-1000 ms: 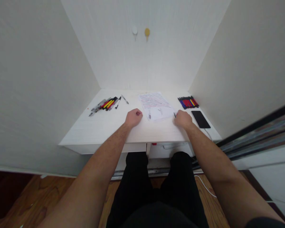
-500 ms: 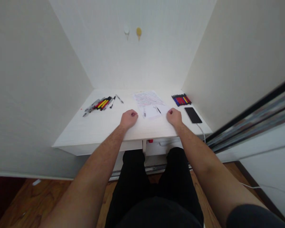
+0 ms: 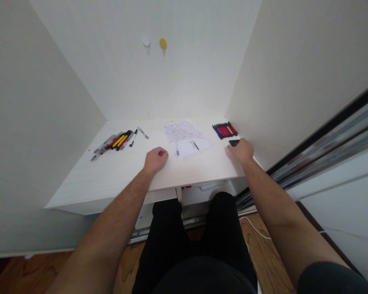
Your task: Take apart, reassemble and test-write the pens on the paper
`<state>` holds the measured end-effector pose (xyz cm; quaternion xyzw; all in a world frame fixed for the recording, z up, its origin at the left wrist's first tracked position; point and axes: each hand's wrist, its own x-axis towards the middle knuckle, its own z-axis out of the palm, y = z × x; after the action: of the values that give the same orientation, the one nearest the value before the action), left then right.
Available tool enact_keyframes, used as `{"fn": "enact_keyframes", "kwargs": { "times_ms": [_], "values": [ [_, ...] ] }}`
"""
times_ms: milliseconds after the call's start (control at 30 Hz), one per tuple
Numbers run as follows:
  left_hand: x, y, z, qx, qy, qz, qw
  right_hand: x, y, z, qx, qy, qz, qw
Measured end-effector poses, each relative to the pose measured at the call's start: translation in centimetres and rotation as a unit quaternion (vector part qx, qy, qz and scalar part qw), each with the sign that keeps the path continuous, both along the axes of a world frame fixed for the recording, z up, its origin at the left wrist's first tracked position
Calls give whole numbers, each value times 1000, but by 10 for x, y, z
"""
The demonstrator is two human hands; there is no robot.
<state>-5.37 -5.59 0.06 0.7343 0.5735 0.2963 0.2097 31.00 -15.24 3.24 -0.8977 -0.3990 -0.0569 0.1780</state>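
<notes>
My right hand lies over a black smartphone, thumb on its left side and fingers round the right. Only the phone's far end shows; the hand covers the rest. My left hand rests on the white desk in a loose fist, with nothing visible in it. Between the hands is a sheet of paper covered in scribbled lines. On the sheet's near, blank part lie a thin black pen piece, a clear pen part and a small pale piece.
A heap of pens in clear, red, yellow and black lies at the left. Beside it are a white-and-black pen and a clear pen. Red, blue and yellow pens stand in a row at the right. Walls enclose the desk.
My right hand has moved right from beside the paper onto the smartphone and closed round it. My left hand stays in a fist on the desk. The view has turned slightly right.
</notes>
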Motion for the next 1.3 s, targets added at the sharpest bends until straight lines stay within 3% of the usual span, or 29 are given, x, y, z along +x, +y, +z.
{"fn": "enact_keyframes", "kwargs": {
  "times_ms": [133, 367, 567, 700, 800, 1033, 1300],
  "values": [
    [0, 1, 1, -6, 8, 4, 1000, 25, 6, -4, -84, 27, -11, 996],
    [0, -1, 5, -17, 15, 3, 1000, 34, 18, -9, -98, 45, -43, 993],
    [-1, 1, 2, -16, 11, -3, 1000, 47, 17, -3, -123, 59, -21, 990],
    [-1, 3, -1, -9, 2, -9, 1000, 67, 23, 12, -226, 90, 43, 969],
    [-2, 4, -2, -9, 1, -10, 1000, 80, 26, 20, -307, 160, 45, 937],
    [-1, 4, -2, -3, 3, -20, 1000, 76, 13, 24, -224, 342, 49, 911],
    [0, 2, 0, -3, 13, -25, 1000, 55, 4, 42, -238, 338, 58, 909]
  ]
}}
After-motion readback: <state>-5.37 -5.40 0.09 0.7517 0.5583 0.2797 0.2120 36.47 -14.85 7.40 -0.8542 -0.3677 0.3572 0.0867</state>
